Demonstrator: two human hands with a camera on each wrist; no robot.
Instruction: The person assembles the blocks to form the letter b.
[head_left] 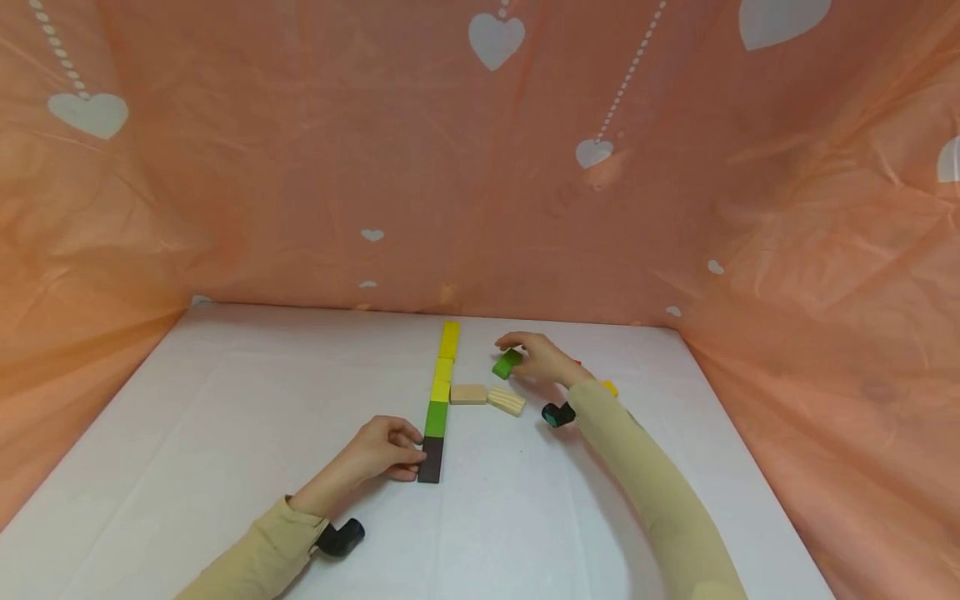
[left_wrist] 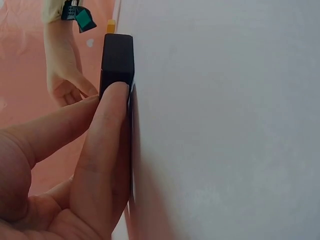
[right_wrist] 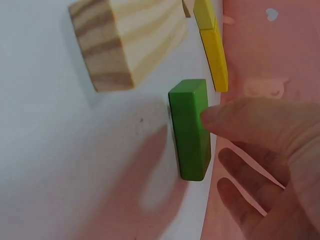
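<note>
A row of wooden blocks runs away from me in the head view: a black block [head_left: 431, 460] at the near end, a green block [head_left: 437, 418], then yellow blocks [head_left: 443, 370]. My left hand [head_left: 386, 448] touches the black block's left side with its fingertips; the left wrist view shows a finger against that block [left_wrist: 118, 52]. Right of the row, my right hand [head_left: 542, 358] is at a separate green block [head_left: 507, 363]. In the right wrist view one digit touches this green block [right_wrist: 187, 132], while the lower fingers stand apart from it.
Two plain wood blocks, one straight [head_left: 468, 395] and one angled [head_left: 506, 401], lie right of the row. Partly behind the right arm are a yellow piece [head_left: 611, 388] and a bit of red [head_left: 577, 362]. An orange curtain [head_left: 420, 167] surrounds the white table [head_left: 247, 400].
</note>
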